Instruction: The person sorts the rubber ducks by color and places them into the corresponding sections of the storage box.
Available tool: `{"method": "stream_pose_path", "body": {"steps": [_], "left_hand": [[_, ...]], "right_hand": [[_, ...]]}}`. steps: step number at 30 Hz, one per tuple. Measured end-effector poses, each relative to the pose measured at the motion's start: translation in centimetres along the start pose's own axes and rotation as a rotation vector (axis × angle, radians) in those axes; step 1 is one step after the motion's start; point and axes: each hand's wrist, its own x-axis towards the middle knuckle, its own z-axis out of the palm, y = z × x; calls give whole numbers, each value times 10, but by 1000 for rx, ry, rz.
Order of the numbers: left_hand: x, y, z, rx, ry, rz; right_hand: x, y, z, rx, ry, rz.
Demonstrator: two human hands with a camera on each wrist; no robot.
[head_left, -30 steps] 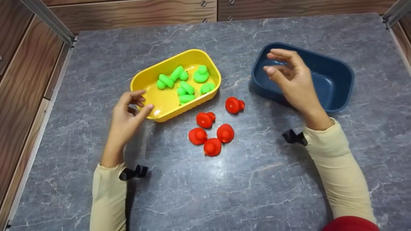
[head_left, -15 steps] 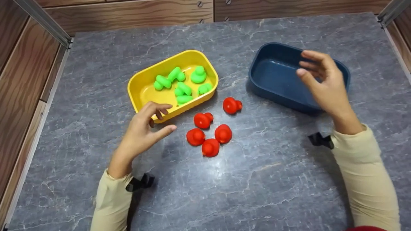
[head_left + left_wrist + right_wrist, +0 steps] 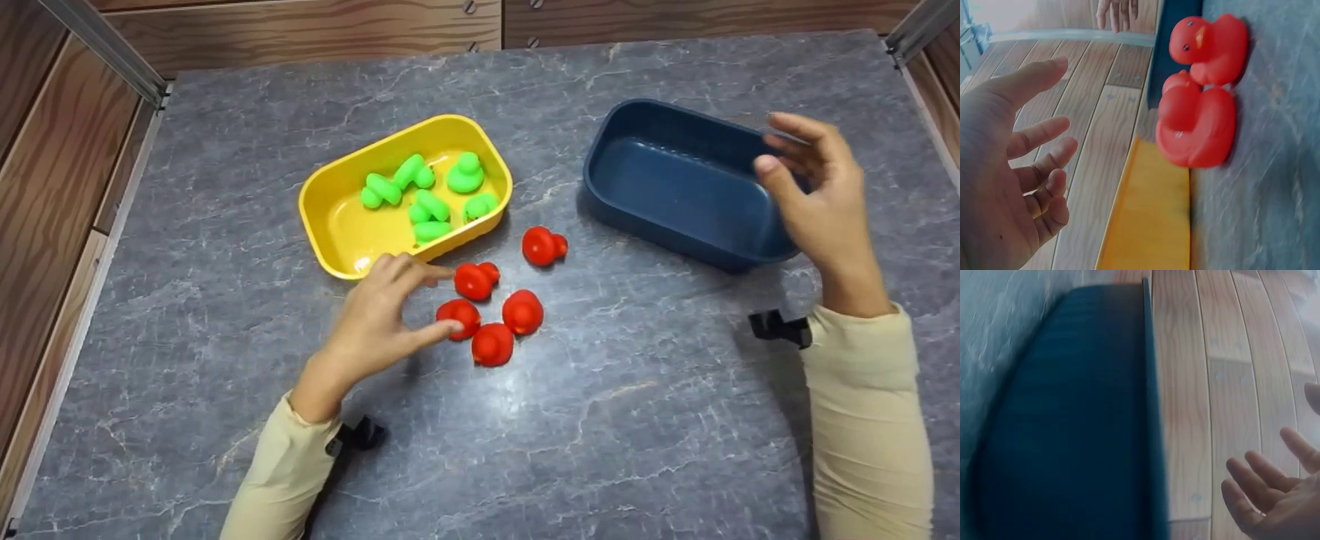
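Several red rubber ducks [image 3: 492,345] stand or lie in a loose group on the table. My left hand [image 3: 379,322] reaches in from their left, thumb and fingers spread apart. In the head view its thumb overlaps one red duck [image 3: 452,312], but the left wrist view shows a gap between the fingers [image 3: 1044,135] and the nearest duck [image 3: 1202,129]; nothing is held. Over the right end of the dark blue bin [image 3: 675,187] hovers my right hand [image 3: 829,195], fingers loosely bent around nothing. Several green ducks [image 3: 465,176] lie in the yellow bin [image 3: 322,225].
The grey marbled table [image 3: 600,450] carries both bins toward its far side, yellow left and blue right. Wood-patterned panels [image 3: 315,30] close off the back and left side. A small black clip-like piece [image 3: 780,328] sticks out from each sleeve cuff.
My left hand has moved from the yellow bin's near left end rightward to the red ducks. My right hand has shifted right across the blue bin. The ducks and bins stay put.
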Motion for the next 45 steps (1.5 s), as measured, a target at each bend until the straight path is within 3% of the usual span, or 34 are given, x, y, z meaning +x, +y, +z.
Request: {"method": "stream_pose_path", "body": {"steps": [3,6,10,17,22,34,42,45], "left_hand": [[-1,5,5,21,-13,36],[-2,9,9,34,-39,50],[-2,13,14,49,-87,36],[-1,19,22,90,-144,10],[-1,21,26,93,-178,-30],[-2,23,33,82,-209,-49],[-2,24,35,84,-231,-59],[-2,24,36,94,-240,-56]], "right_hand": [[1,11,-7,15,20,11],[3,21,-13,-42,12,50],[4,33,-21,-109,2,75],[4,47,-34,-132,16,90],[4,56,-39,-226,-27,142],[2,64,-48,-311,-76,151],[0,72,-63,-322,-82,220],[-1,75,-68,-313,-122,250]]}}
